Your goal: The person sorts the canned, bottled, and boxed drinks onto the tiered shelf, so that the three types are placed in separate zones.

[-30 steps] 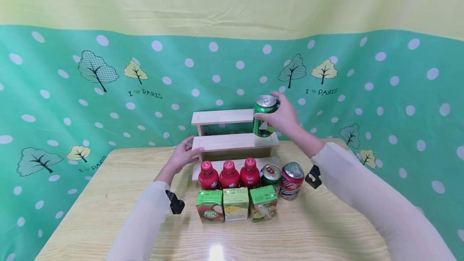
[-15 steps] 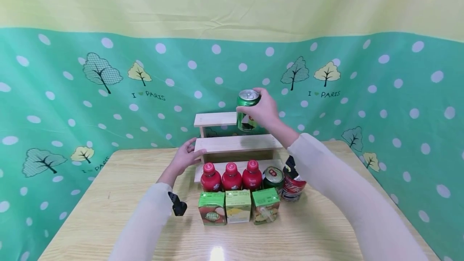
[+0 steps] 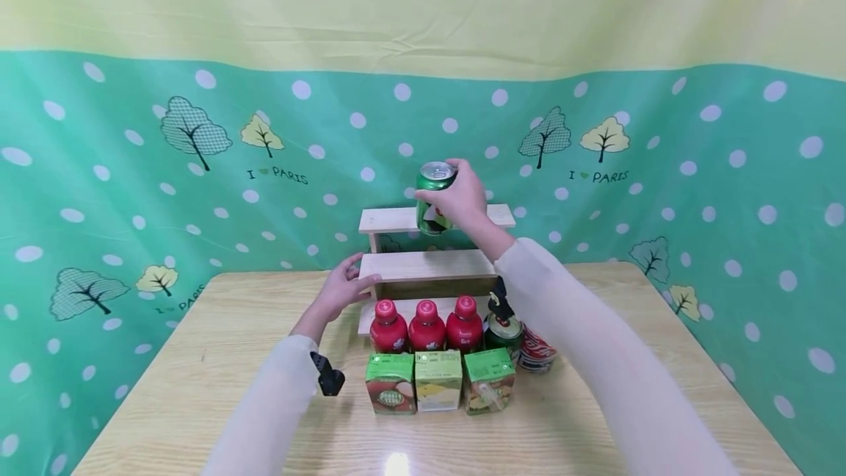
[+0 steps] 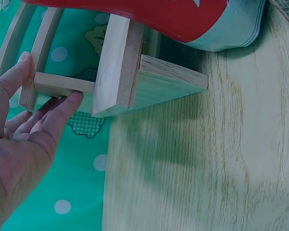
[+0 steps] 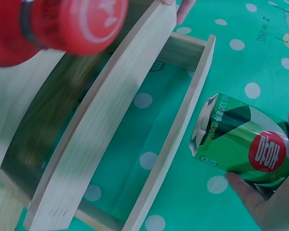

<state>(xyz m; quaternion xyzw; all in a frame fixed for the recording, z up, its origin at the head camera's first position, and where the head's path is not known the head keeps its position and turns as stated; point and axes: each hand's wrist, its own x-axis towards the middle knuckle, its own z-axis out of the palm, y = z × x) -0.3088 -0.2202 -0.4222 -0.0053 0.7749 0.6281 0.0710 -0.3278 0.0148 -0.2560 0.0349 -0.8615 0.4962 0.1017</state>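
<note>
My right hand (image 3: 456,197) grips a green soda can (image 3: 430,221) around its side, near the top tier of a small wooden step shelf (image 3: 423,263). The right wrist view shows the can (image 5: 245,139) apart from the top board, its base toward the board. At the left end of the shelf, my left hand (image 3: 340,289) holds the middle board, thumb on its top. In the left wrist view, fingers of this left hand (image 4: 26,130) touch the wooden upright (image 4: 62,83). Several drinks stand at the lowest tier, including a red bottle (image 3: 389,329) and a dark green can (image 3: 504,336).
In front of the bottles stand juice cartons: a green-topped carton (image 3: 391,388), a yellow carton (image 3: 438,384) and another green-topped carton (image 3: 489,384). A red can (image 3: 537,355) stands at the right, partly behind my sleeve. A green dotted cloth (image 3: 370,145) hangs behind the wooden table (image 3: 251,314).
My right hand has carried the green can left, from the shelf's right end to about its middle. The left hand keeps its hold, and the head view has shifted slightly.
</note>
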